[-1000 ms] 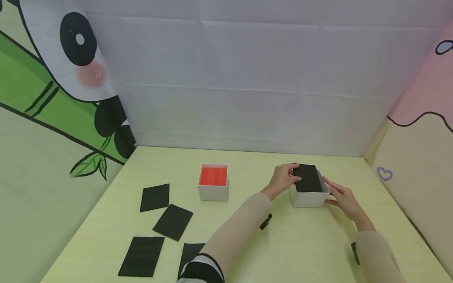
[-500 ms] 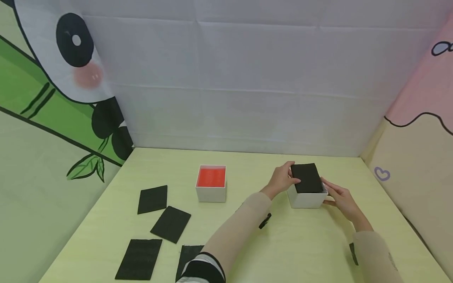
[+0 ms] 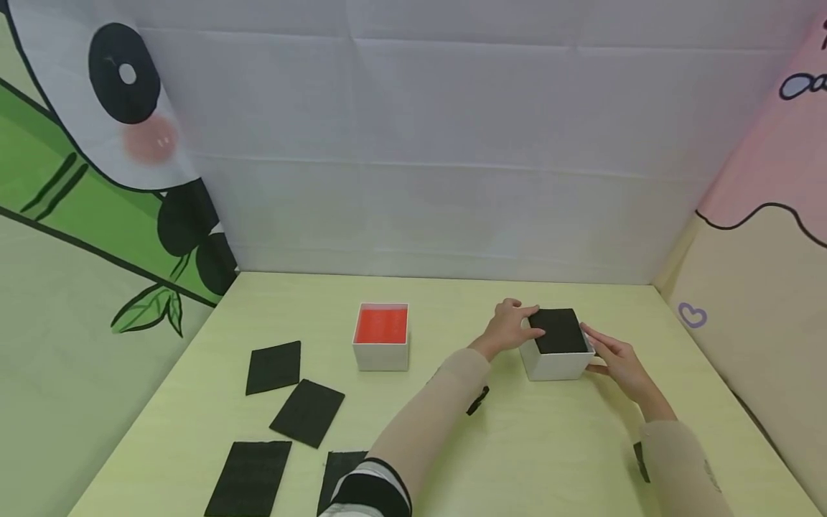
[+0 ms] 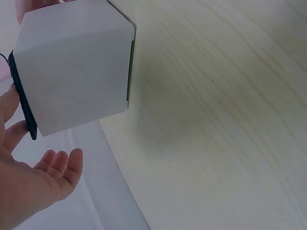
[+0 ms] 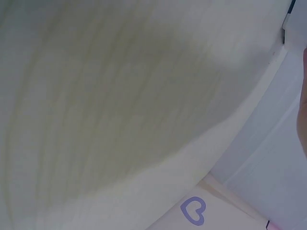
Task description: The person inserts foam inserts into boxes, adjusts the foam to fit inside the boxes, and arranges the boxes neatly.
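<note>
Toward the right of the table, in the head view, stands a white box (image 3: 557,367) with a black card (image 3: 558,331) lying over its open top. My left hand (image 3: 509,327) pinches the card at its left side with thumb and forefinger. In the left wrist view, the card (image 4: 23,96) shows edge-on against the box (image 4: 76,69), and the other fingers of the left hand (image 4: 43,184) are loosely curled, off the box. My right hand (image 3: 623,366) steadies the box from its right side. Only a sliver of the right hand (image 5: 303,108) appears in the right wrist view.
A second white box (image 3: 381,357) with a red inside stands left of centre. Several black cards lie flat at the left, among them a far one (image 3: 274,367) and a near one (image 3: 249,477). My left sleeve partly covers another card (image 3: 339,470). A white backdrop (image 3: 413,158) rises behind the table.
The black card has come down and moved slightly right onto the box, its far edge lower than before. My right hand stays at the box's side. The view has shifted a little.
</note>
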